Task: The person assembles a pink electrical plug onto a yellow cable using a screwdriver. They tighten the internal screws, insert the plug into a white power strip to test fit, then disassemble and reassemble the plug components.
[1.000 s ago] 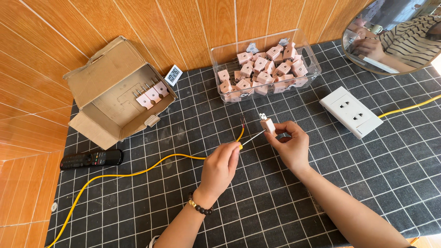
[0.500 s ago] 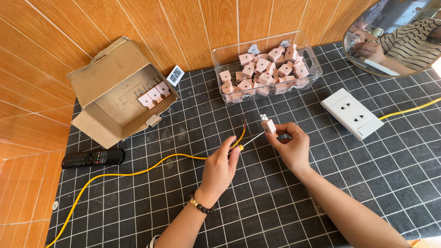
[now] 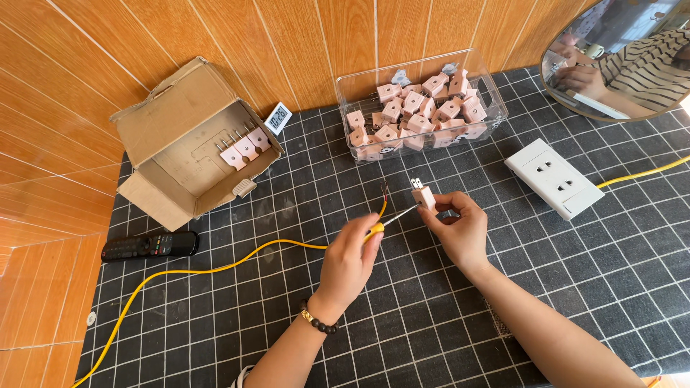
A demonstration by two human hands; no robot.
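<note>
My right hand (image 3: 460, 233) holds a small pink plug (image 3: 423, 195) with its prongs pointing up. My left hand (image 3: 348, 262) is closed around a small yellow-handled screwdriver (image 3: 394, 217), and the thin metal shaft reaches the side of the plug. A yellow cable (image 3: 215, 267) runs from the lower left across the black grid mat to my left hand. Its stripped wire ends (image 3: 384, 192) stick up just left of the plug.
A clear plastic bin (image 3: 489, 90) of several pink plugs stands at the back. An open cardboard box (image 3: 180, 140) holding a few plugs is at the left, with a black remote (image 3: 149, 246) below it. A white wall socket (image 3: 553, 178) lies at the right, and a round mirror (image 3: 625, 57) is in the corner.
</note>
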